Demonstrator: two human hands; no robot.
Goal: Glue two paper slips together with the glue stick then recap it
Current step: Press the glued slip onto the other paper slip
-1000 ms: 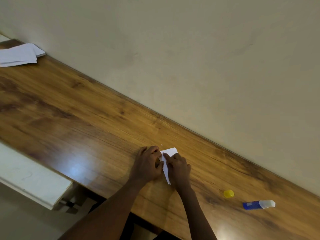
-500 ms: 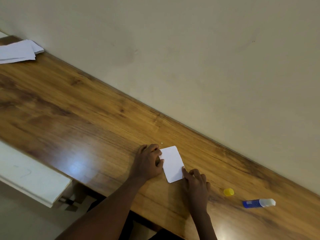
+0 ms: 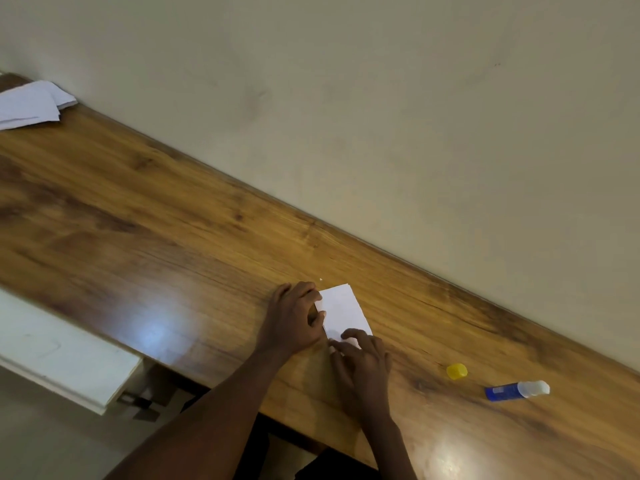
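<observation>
I have both hands down on the paper slips [image 3: 341, 308], which lie flat on the worktop [image 3: 173, 237], near its front edge. Only one white face shows, so I judge the two slips are already stacked and this is the pressing stage, with the hands there to stop the top slip sliding while the glue takes.

The left hand [image 3: 294, 320] sits knuckles-up against the slips' left edge. Its fingers are bent and the thumb touches the paper, but I cannot tell whether it nips the edge or only bears down on it. The right hand [image 3: 363, 367] comes in from the near side, wrist low, with fingers spread and fairly straight over the near corner. It grasps nothing and is just pushing flat.

The glue stick [image 3: 516, 391] lies on its side well to the right of the hands, blue body and pale tip bare, with the yellow cap [image 3: 457, 371] standing apart just beside it. Recapping is not yet done. Both are parked on the right, within easy reach of the right hand, I'd guess.

A loose pile of white sheets [image 3: 31, 103] rests at the worktop's far left end.
</observation>
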